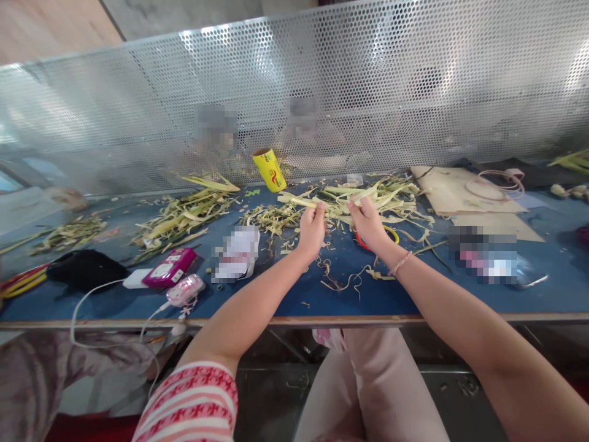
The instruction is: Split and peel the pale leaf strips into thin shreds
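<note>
My left hand [312,228] is closed around a pale green plant stalk [299,201] that lies across the blue table [405,294], its free end sticking out to the left. My right hand [367,221] grips the same stalk's leafy strips a short way to the right, fingers curled over them. Both hands sit above a heap of peeled green husk strips [386,193]. A red and yellow ring [392,233] lies on the table just beneath my right hand, partly hidden by it.
A yellow roll [269,169] stands tilted behind the stalk, by the perforated metal screen [322,92]. More husk piles [184,215] lie left. A pink device [170,267], a charger with cable [184,291] and a black pouch [85,269] sit front left; cardboard sheets [460,196] lie right.
</note>
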`<state>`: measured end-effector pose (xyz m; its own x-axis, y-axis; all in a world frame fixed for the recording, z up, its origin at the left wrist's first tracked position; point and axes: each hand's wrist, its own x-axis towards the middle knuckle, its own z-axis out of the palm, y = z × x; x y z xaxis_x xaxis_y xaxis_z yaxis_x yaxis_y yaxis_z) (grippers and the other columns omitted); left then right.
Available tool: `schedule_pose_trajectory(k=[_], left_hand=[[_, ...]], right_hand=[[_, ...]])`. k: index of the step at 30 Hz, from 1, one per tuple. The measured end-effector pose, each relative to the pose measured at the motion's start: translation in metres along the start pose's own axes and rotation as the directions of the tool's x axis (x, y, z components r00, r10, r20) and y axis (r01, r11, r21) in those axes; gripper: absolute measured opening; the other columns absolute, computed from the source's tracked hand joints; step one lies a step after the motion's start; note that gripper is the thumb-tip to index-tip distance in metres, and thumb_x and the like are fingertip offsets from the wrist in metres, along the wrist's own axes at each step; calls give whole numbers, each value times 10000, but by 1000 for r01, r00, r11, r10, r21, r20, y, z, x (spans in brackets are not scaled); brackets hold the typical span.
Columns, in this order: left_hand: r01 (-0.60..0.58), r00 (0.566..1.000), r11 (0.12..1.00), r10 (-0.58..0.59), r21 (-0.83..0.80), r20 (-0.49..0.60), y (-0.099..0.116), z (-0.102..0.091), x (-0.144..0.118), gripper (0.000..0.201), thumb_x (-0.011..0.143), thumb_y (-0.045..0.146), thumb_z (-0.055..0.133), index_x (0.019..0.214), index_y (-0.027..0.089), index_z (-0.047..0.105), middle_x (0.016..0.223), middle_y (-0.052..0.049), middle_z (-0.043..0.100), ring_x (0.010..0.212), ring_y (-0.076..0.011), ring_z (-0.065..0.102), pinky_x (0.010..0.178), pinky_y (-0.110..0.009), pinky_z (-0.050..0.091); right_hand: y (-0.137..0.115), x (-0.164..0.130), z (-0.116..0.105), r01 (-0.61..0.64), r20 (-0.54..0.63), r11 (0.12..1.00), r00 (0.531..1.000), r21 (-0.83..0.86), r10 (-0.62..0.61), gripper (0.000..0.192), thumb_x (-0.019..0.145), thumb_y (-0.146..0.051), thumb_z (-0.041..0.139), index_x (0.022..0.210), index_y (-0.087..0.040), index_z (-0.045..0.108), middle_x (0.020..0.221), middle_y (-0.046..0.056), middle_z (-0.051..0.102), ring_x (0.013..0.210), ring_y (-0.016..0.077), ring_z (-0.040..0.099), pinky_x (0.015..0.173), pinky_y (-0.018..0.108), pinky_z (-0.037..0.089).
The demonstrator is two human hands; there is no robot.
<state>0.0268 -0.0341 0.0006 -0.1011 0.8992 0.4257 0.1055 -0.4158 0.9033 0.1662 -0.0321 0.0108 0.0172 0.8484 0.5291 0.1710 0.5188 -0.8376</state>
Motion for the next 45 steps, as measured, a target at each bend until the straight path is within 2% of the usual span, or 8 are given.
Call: schedule_pose_trajectory(k=[6, 11, 17, 21, 25, 32, 39, 45], left_hand=[[57, 994, 996, -63, -75, -88, 0, -1, 8, 402, 891, 586, 403, 734, 216, 419, 512, 65, 256, 429, -80, 296, 429, -244, 258], [-30, 997, 999, 31, 19, -67, 7, -3, 2, 391, 905, 560, 391, 725, 215, 426, 523, 52, 293, 460, -91, 316, 464, -258, 271], [-198, 980, 970, 191, 144, 60, 14, -3, -8, 371, 921, 521, 377, 721, 214, 437, 499, 52, 314, 451, -96, 328, 485, -283, 252], [-192, 981, 967, 194, 165, 7, 14, -5, -6, 362, 921, 503, 393, 698, 219, 419, 511, 43, 340, 475, -105, 350, 513, -293, 271], [-178, 979, 960, 195, 214, -58, 11, -7, -1, 380, 923, 500, 391, 661, 225, 383, 503, 39, 331, 480, -113, 340, 527, -298, 282], [-124, 992, 972, 120, 198, 31, 8, -2, -5, 373, 912, 522, 400, 724, 203, 444, 531, 35, 458, 495, -103, 467, 544, -263, 367], [62, 982, 998, -62, 7, 181, 12, 9, -13, 363, 873, 537, 485, 780, 186, 472, 570, 29, 515, 461, -87, 463, 489, -242, 366], [170, 974, 981, -154, -89, 166, 13, 10, -7, 239, 908, 381, 490, 776, 184, 463, 550, 41, 497, 468, -93, 482, 516, -243, 395]], right_hand=[[-5, 0, 2, 98, 35, 995, 995, -22, -98, 230, 842, -449, 503, 809, -226, 458, 632, -40, 374, 550, 102, 358, 521, 257, 337], [-1, 0, -1, -35, 1, 996, 999, 79, 35, 270, 808, -492, 552, 836, -235, 474, 534, -78, 314, 445, 80, 291, 425, 238, 262], [10, 6, -3, -221, -52, 948, 970, 228, 239, 340, 757, -530, 609, 842, -237, 461, 522, -100, 322, 385, 54, 279, 365, 216, 242], [8, 6, -3, -227, -48, 950, 969, 214, 242, 322, 761, -516, 620, 835, -237, 476, 516, -98, 330, 393, 57, 286, 368, 215, 266], [5, 3, -4, -209, 28, 968, 978, 141, 207, 412, 741, -600, 609, 697, -224, 446, 513, -80, 322, 425, 65, 306, 391, 226, 276], [1, -2, 0, -49, 209, 998, 976, -28, 54, 482, 810, -618, 506, 576, -208, 411, 519, -41, 384, 496, 89, 366, 478, 254, 318], [-4, -5, -1, 10, 86, 997, 996, -73, -3, 268, 866, -447, 489, 718, -225, 469, 529, -46, 436, 481, 116, 411, 503, 270, 332], [-8, -8, -3, 90, 97, 979, 993, -181, -74, 266, 847, -416, 512, 680, -209, 516, 615, -1, 531, 611, 153, 492, 607, 292, 374]])
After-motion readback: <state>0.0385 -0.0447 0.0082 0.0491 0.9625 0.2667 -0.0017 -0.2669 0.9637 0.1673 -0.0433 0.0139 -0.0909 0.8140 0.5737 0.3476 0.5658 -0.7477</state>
